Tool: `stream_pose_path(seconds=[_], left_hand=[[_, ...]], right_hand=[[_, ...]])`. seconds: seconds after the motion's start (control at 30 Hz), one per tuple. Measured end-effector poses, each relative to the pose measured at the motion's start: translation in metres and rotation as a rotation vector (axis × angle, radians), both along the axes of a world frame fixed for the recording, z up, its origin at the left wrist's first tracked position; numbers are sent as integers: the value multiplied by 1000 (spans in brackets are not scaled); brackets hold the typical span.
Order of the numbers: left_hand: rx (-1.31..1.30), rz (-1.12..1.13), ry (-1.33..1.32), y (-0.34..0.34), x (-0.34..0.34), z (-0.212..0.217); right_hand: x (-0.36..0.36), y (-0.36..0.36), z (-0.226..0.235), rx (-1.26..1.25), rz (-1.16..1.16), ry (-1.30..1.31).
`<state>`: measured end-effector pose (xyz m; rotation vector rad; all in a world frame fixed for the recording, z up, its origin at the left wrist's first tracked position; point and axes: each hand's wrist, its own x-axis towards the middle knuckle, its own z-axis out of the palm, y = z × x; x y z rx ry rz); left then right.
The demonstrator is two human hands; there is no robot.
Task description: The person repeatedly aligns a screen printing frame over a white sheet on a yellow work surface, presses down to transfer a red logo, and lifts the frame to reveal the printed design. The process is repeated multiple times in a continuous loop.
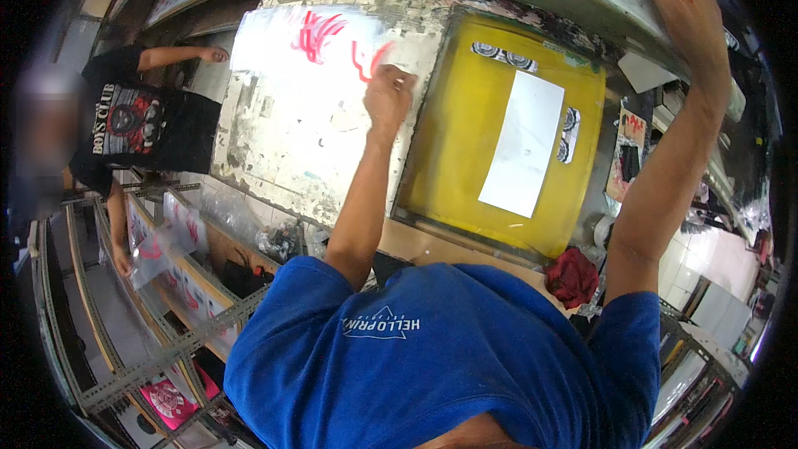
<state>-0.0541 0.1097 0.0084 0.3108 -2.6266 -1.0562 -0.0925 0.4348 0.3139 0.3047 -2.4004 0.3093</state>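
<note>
Standing at the far left, a co-worker (179, 120) in a black T-shirt has one hand (216, 54) just beside a white sheet (274, 41), while the other hand (123, 264) is at a clear piece with red marks (158, 251) by the metal rack. The sheet lies on the paint-worn table (270, 145), between the co-worker and the person in blue, with red strokes across its upper part; glare hides its near edge. It looks thin and light, likely limp and easily creased, perhaps slippery if it is plastic, so a plain corner or margin clear of the red would be the best hold. At its right side, the person's left hand (389, 101) has its fingers bent close together, the gap narrow; whether they pinch the sheet or only hover, I cannot tell. Further right, a white strip (522, 145) lies on a yellow panel (453, 141). Rightmost, the raised right hand (688, 8) is at a grey-green beam (573, 12), thumb parted from the fingers; whether they grip it is unclear.
</note>
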Motion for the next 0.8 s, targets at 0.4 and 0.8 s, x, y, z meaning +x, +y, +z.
stream_pose_path(seconds=[0.4, 0.8], left_hand=[[-380, -701, -38, 119, 53, -44], [-348, -717, -5, 150, 25, -49]], right_hand=[[-16, 0, 9, -245, 201, -189], [0, -5, 27, -175, 231, -264]])
